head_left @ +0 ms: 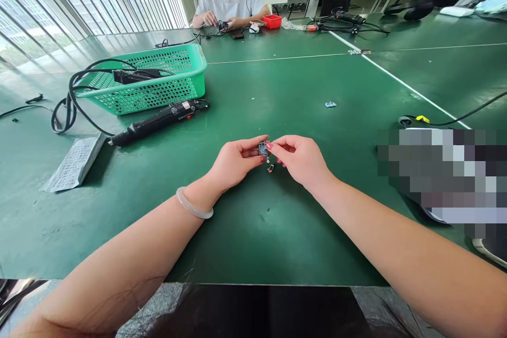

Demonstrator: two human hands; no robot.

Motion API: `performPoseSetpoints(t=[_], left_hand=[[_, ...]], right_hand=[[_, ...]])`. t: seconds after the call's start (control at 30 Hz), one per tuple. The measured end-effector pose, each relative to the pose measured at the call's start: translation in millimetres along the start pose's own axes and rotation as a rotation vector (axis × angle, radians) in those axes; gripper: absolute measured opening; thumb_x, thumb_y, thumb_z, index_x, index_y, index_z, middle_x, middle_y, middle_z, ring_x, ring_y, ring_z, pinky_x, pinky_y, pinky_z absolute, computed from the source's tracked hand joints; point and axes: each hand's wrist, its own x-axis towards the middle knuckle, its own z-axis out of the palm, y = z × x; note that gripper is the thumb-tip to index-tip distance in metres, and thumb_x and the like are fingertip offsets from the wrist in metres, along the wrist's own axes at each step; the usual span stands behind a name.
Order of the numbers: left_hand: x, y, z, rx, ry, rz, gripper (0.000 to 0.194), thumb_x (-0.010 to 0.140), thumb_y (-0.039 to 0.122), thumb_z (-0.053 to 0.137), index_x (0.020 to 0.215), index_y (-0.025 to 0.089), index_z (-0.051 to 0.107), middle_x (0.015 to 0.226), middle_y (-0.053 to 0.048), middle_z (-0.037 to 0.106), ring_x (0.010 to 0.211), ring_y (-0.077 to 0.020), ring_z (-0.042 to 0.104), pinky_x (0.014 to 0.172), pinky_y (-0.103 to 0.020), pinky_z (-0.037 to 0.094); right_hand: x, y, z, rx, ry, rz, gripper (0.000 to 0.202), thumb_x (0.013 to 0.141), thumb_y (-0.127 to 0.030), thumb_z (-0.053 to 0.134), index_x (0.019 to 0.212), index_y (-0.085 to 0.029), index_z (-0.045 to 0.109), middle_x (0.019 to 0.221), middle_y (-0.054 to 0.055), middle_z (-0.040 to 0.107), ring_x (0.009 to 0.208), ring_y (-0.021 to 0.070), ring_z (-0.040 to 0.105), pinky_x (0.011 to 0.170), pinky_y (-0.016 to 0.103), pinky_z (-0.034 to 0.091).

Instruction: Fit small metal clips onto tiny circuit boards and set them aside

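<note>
Near the middle of the green table [237,243], my left hand [234,162] pinches a small dark electronic part [263,149] between thumb and fingers. The fingertips of my right hand [298,158] are closed at the right edge of that same part. Just below the part, between my hands, is a tiny red and white piece [270,168]; whether it hangs from the part or lies on the table is unclear. A pale bangle [194,205] circles my left wrist.
Left of my hands lie a black electric screwdriver [158,121], a green basket [150,92] with cables, and a paper-covered block [77,161]. A small bluish piece [330,104] lies beyond my right hand. A person [227,2] sits opposite, near a red box [272,21].
</note>
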Motion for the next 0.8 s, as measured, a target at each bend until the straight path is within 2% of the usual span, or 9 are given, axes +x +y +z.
performPoseSetpoints(t=[0.23, 0.43, 0.63, 0.8], left_hand=[[0.6, -0.9, -0.3, -0.015, -0.001, -0.009, 0.06, 0.072, 0.011, 0.077, 0.131, 0.01, 0.067, 0.118, -0.011, 0.077, 0.113, -0.0237, 0.071, 0.108, -0.041, 0.054], [-1.5, 0.8, -0.7, 0.023, 0.05, 0.001, 0.044, 0.077, 0.026, 0.08, 0.119, 0.013, 0.074, 0.109, -0.01, 0.08, 0.104, -0.0224, 0.073, 0.107, -0.042, 0.053], [-1.3, 3.4, 0.9, -0.003, 0.086, -0.007, 0.036, 0.074, 0.021, 0.081, 0.109, 0.012, 0.077, 0.098, -0.008, 0.08, 0.088, -0.0174, 0.073, 0.097, -0.039, 0.058], [0.0, 4.7, 1.7, -0.03, 0.102, -0.007, 0.038, 0.071, 0.015, 0.08, 0.109, 0.013, 0.077, 0.086, -0.003, 0.078, 0.073, -0.0115, 0.069, 0.085, -0.033, 0.061]], right_hand=[[-0.1, 2.1, 0.7, -0.072, 0.038, -0.055, 0.021, 0.08, -0.041, 0.068, 0.074, -0.021, 0.072, 0.066, 0.002, 0.068, 0.058, 0.0157, 0.058, 0.059, 0.031, 0.045], [-0.4, 2.7, 1.5, -0.09, 0.01, -0.083, 0.021, 0.081, -0.041, 0.068, 0.076, -0.022, 0.073, 0.068, 0.001, 0.068, 0.059, 0.0157, 0.059, 0.061, 0.031, 0.046], [0.4, 0.4, 0.6, -0.06, -0.02, -0.064, 0.022, 0.079, -0.043, 0.071, 0.074, -0.021, 0.073, 0.063, 0.0, 0.065, 0.053, 0.0139, 0.054, 0.056, 0.03, 0.042], [0.2, -1.7, -0.8, -0.03, -0.04, -0.037, 0.023, 0.075, -0.043, 0.074, 0.072, -0.021, 0.073, 0.061, -0.001, 0.063, 0.051, 0.0125, 0.049, 0.055, 0.03, 0.039]])
